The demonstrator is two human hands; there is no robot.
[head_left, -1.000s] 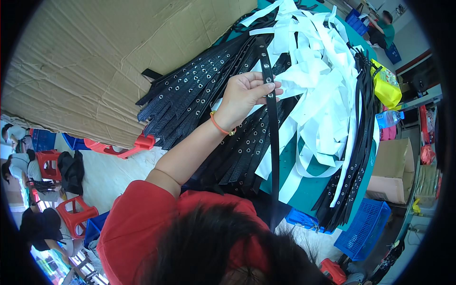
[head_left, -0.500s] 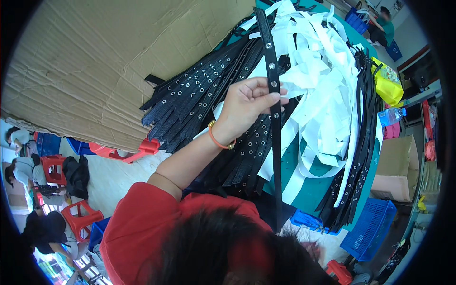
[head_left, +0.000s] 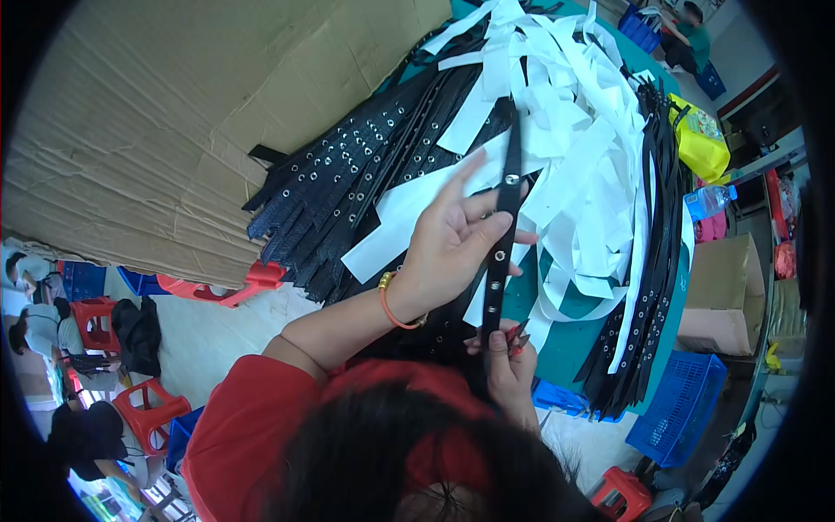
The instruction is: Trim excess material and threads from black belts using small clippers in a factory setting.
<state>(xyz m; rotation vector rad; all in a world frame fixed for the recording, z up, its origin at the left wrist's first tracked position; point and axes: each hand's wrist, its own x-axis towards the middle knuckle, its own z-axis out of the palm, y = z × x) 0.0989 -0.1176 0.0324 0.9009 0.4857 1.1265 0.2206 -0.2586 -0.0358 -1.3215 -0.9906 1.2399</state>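
A narrow black strap [head_left: 500,256] with a row of metal eyelets stands upright in front of me. My left hand [head_left: 448,248] pinches it between thumb and fingers above its middle, the index finger stretched out. Lower down, my right hand [head_left: 511,365] grips the same strap with the thumb across it. In that right hand there is also a small red tool with a dark pointed tip [head_left: 519,335], mostly hidden by the fingers. Behind lie a heap of white strips [head_left: 591,174] and a bundle of black eyelet straps [head_left: 339,183].
A large cardboard sheet [head_left: 174,113] covers the left. More black straps [head_left: 639,339] hang along the right side of the green table [head_left: 574,344]. Beyond are a blue crate [head_left: 678,409], an open carton [head_left: 722,300], a water bottle [head_left: 709,202] and red stools [head_left: 152,409]. Other people sit farther off.
My left hand has come down toward me with the strap, its index finger now stretched out. My right hand has come into view and taken hold of the strap's lower part.
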